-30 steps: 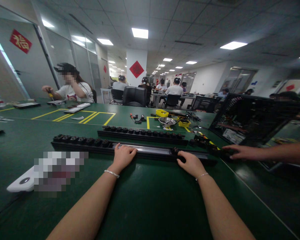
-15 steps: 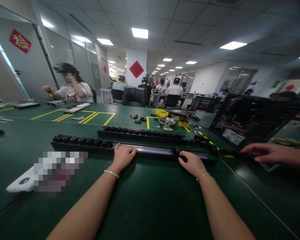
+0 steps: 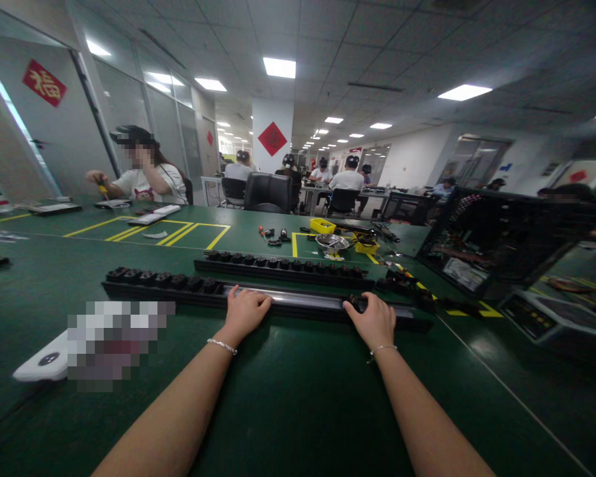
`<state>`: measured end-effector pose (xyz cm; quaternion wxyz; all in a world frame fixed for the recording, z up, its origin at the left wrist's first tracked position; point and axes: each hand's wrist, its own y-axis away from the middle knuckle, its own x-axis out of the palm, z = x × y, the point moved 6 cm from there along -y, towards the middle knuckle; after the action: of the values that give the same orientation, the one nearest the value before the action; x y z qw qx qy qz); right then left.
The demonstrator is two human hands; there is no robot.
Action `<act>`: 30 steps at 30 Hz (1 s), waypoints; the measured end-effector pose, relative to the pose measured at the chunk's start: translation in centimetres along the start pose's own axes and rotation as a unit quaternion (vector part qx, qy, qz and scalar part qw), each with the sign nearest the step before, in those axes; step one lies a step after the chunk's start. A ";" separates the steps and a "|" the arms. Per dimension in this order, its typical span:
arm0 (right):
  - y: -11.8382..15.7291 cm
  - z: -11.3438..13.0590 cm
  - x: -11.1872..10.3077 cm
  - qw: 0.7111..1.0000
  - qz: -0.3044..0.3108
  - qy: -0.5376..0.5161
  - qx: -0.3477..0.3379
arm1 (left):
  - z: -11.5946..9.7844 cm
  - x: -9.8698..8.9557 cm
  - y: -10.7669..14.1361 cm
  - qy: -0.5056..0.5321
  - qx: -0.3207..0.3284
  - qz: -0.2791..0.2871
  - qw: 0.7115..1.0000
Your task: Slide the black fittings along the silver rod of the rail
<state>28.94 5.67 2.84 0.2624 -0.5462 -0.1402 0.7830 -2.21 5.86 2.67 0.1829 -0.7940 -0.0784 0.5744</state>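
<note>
The left hand [image 3: 246, 313] rests at the long rail's [image 3: 308, 302] near edge, green table [image 3: 302, 397] before it. The right hand's [image 3: 375, 319] thumb and fingers straddle a small black part [image 3: 354, 300]; I cannot tell if either hand grips.

Your right hand [image 3: 372, 321] partly hides the small black part [image 3: 358, 303]. Pixel blocks mask much of the white device [image 3: 44, 361]. Bottom edge crops your left forearm [image 3: 179, 404].

Long black grooved rail [image 3: 308, 302], twelve o'clock; chunky black modules [image 3: 162, 279] toward its nine-o'clock end. Bare left hand [image 3: 246, 311], eleven o'clock, touching rail; bare right hand [image 3: 375, 319], one o'clock, at small black part [image 3: 354, 300].
</note>
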 end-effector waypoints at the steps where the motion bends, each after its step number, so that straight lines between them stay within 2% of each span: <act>1: 0.1 0.1 0.2 1.000 0.001 0.006 0.012 | 0.0 0.0 0.0 -0.003 0.000 -0.002 1.000; 5: 0.3 0.3 0.7 0.999 0.013 0.008 0.034 | -0.1 0.0 0.0 -0.006 -0.002 -0.007 1.000; 30: 0.0 0.1 0.5 0.999 0.026 0.019 0.037 | 0.1 0.1 0.0 -0.003 0.003 -0.015 1.000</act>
<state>28.72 5.99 2.51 0.2649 -0.5541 -0.0919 0.7838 -2.28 5.91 2.56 0.1937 -0.7902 -0.0889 0.5746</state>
